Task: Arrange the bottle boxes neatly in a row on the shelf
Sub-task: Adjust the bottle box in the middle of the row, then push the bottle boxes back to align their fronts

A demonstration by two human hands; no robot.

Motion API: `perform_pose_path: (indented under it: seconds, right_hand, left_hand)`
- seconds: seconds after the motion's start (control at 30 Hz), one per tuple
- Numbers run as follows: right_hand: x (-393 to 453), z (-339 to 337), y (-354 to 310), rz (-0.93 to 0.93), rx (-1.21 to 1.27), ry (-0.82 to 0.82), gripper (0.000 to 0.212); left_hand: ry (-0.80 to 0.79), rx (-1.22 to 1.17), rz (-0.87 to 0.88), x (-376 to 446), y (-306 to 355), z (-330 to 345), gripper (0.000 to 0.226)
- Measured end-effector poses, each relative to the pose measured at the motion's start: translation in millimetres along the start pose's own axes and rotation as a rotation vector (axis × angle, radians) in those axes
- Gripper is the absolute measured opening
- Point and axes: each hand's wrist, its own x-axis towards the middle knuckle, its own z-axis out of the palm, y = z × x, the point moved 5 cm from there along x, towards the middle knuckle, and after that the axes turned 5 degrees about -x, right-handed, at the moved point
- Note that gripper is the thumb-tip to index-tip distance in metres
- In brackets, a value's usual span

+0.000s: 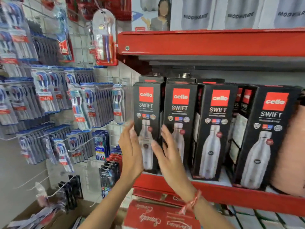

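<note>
Several black bottle boxes with a red logo stand upright in a row on the red shelf [214,194]. The leftmost box [146,109] sits at the shelf's left end, with a second box [180,113] beside it, a third box [216,129] further right and a fourth box [267,138] angled near the right edge. More boxes stand behind them. My left hand [131,151] is flat and open along the leftmost box's left side. In front of the gap between the first two boxes, my right hand [170,154] is open with fingers spread. Neither hand grips a box.
A wall of hanging toothbrush packs [49,104] fills the left. A red upper shelf [206,42] with white boxes hangs overhead. Red cartons [156,215] lie below the shelf. A pink rounded object [290,154] stands at the far right of the shelf.
</note>
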Motion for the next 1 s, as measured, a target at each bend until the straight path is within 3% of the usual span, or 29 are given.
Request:
perform_pose_path:
  seconds: [0.1, 0.27, 0.53, 0.87, 0.93, 1.0]
  right_hand:
    - [-7.9, 30.0, 12.8, 0.149, -0.082, -0.039, 0.077]
    - [-8.1, 48.5, 9.9, 0.243, -0.066, 0.013, 0.083]
    - [-12.1, 39.8, -2.7, 0.310, 0.030, 0.070, 0.078]
    - [-20.8, 16.5, -4.4, 0.338, 0.099, 0.065, 0.074]
    - [-20.9, 3.9, -1.2, 0.323, 0.103, 0.123, 0.073]
    - [-23.9, -16.1, 1.9, 0.294, 0.108, 0.229, 0.059]
  left_hand:
    - [-0.163, -0.165, -0.259, 4.1, -38.2, -5.0, 0.101]
    - [-0.407, -0.255, -0.471, -1.7, -58.0, -3.6, 0.111]
    - [-0.494, -0.290, -0.507, -15.6, -35.0, -20.4, 0.089]
    - [-0.481, -0.188, -0.524, -24.5, -33.4, -29.1, 0.110]
    - [-0.378, -0.065, -0.448, -26.0, -26.3, -31.2, 0.102]
    - [-0.182, 0.062, -0.245, -29.8, -6.8, -36.0, 0.078]
